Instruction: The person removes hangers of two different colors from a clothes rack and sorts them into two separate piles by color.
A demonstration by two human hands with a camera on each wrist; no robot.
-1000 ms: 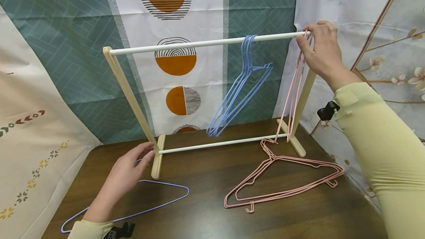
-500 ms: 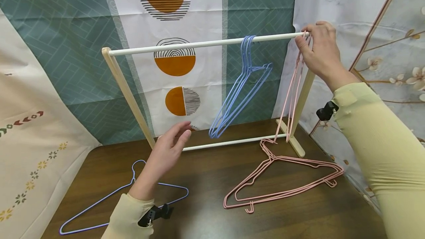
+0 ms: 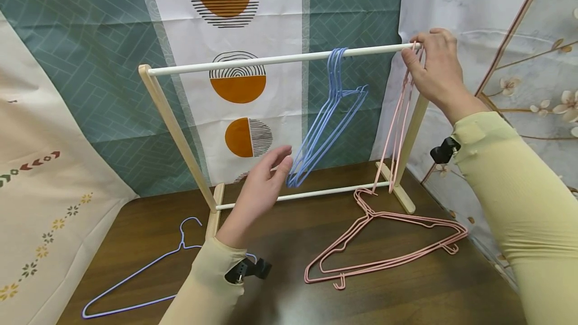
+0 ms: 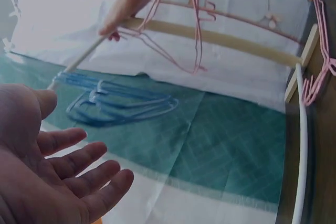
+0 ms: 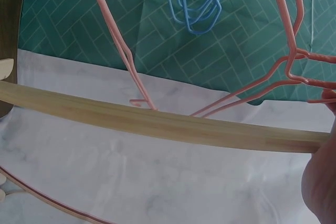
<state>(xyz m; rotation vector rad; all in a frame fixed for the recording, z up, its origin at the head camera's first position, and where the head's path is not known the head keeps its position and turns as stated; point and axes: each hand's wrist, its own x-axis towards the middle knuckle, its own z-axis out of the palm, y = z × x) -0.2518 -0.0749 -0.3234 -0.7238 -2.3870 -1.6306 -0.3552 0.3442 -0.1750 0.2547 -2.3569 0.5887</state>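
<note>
Blue wire hangers (image 3: 335, 93) under the white rod (image 3: 280, 59): left hand (image 3: 264, 179) likely mid-reach, fingers (image 4: 84, 158) apart, should pinch; right hand (image 3: 435, 64) clasps rod.

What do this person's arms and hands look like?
The left hand and right hand wear no gloves. The left sleeve and right sleeve are long, pale yellow and wrinkled. A small black device shows at the left cuff, another black device at the right.
</note>
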